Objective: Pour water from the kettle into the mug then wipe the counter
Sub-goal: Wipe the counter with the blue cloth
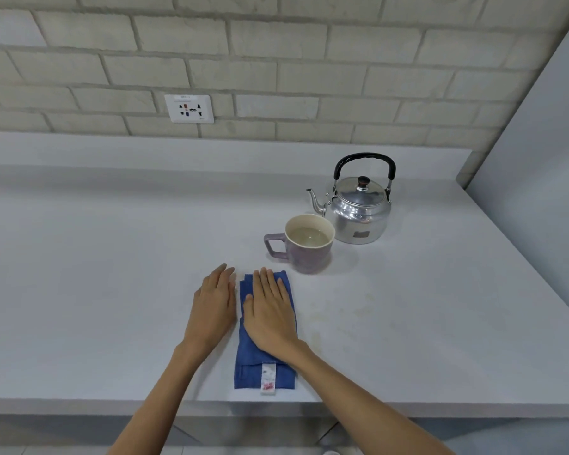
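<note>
A shiny metal kettle point(362, 208) with a black handle stands upright at the back right of the grey counter point(112, 274), its spout pointing left. Just in front of it a purple mug point(304, 251) holds water, its handle to the left. A folded blue cloth point(265, 369) with a white label lies near the counter's front edge. My right hand point(270, 313) lies flat on the cloth, fingers together and stretched out. My left hand point(214, 307) rests flat on the counter right beside the cloth's left edge, holding nothing.
A brick-pattern wall with a white power socket point(189, 108) runs along the back. A plain grey wall point(546, 159) closes off the right side. Faint stains point(358, 310) mark the counter to the right of the cloth.
</note>
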Demonstrator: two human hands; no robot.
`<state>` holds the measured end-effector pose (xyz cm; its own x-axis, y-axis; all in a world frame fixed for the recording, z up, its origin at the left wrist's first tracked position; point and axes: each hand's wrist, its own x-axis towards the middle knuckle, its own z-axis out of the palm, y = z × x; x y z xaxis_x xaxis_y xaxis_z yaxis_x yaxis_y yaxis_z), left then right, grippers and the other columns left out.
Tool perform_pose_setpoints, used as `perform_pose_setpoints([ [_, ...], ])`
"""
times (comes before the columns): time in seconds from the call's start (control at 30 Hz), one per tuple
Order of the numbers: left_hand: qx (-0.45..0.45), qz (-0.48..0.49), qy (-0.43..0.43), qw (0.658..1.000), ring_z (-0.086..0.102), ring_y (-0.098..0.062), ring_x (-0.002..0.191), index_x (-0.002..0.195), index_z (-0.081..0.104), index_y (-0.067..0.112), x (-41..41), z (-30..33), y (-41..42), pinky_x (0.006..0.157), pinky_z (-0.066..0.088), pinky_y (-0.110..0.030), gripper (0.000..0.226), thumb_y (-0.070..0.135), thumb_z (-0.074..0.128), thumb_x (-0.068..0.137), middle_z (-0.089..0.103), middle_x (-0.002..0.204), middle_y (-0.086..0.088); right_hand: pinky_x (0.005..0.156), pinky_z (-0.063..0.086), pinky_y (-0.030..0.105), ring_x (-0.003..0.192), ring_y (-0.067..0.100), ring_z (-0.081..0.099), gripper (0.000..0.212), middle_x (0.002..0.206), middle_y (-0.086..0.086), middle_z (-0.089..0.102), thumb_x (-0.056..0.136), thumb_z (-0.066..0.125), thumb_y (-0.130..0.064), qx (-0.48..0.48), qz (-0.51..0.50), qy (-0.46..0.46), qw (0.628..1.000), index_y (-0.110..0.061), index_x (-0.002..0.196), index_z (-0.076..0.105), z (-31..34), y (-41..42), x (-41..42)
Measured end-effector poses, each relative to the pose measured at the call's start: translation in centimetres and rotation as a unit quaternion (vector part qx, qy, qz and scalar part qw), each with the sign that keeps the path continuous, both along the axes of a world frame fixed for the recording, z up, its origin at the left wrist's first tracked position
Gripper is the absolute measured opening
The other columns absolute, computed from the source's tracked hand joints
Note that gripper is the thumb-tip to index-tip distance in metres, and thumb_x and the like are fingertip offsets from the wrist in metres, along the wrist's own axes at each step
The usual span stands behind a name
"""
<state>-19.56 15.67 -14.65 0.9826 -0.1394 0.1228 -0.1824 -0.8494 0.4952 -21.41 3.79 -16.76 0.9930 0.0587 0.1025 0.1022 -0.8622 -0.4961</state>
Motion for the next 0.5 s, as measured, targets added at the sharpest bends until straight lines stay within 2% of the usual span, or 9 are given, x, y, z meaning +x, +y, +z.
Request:
perform_pose_setpoints([
  [0.1,0.001,-0.009,0.011,1.0,0.028,-0.027,0.142,0.142,0.035,0.004,0.3,-1.1,0.0,0.118,0.021,-0.041,0.043,0.009,0.033,0.099,0.031,0.153,-0.015,0.116,-0.005,0.025,0.147,0.02,0.008,0.053,0.159,0.012,0.013,0.097,0.032,-0.017,0.056,0.012,-0.005,0.998,-0.007,0.148,0.019,0.4,-0.6,-1.4],
  [0.2,0.012,-0.015,0.006,1.0,0.02,-0.023,0.145,0.143,0.034,0.009,0.0,-1.7,-0.2,0.119,0.01,-0.04,0.043,0.019,0.03,0.101,0.027,0.155,-0.01,0.118,-0.005,0.027,0.148,0.019,0.003,0.051,0.16,0.011,0.01,0.098,0.033,-0.018,0.015,0.063,-0.011,0.998,-0.01,0.147,0.024,0.1,-1.7,-3.2],
  [0.4,0.036,-0.009,-0.004,0.999,0.012,-0.019,0.147,0.147,0.026,0.013,-0.6,-2.2,-0.5,0.12,0.007,-0.038,0.055,0.039,0.033,0.099,0.021,0.158,-0.004,0.113,-0.012,0.02,0.148,0.014,0.002,0.049,0.16,0.005,0.009,0.101,0.028,-0.024,-0.034,0.077,-0.03,0.996,-0.016,0.149,0.021,-0.1,-5.4,-6.0],
  [0.5,0.052,-0.006,-0.012,0.999,0.013,-0.019,0.147,0.147,0.025,0.014,-0.7,-2.4,-0.5,0.121,0.007,-0.038,0.057,0.041,0.033,0.098,0.021,0.158,-0.004,0.114,-0.009,0.022,0.147,0.015,-0.001,0.048,0.16,0.005,0.007,0.101,0.031,-0.024,-0.041,0.056,-0.031,0.997,-0.016,0.148,0.024,0.0,-7.8,-6.7],
])
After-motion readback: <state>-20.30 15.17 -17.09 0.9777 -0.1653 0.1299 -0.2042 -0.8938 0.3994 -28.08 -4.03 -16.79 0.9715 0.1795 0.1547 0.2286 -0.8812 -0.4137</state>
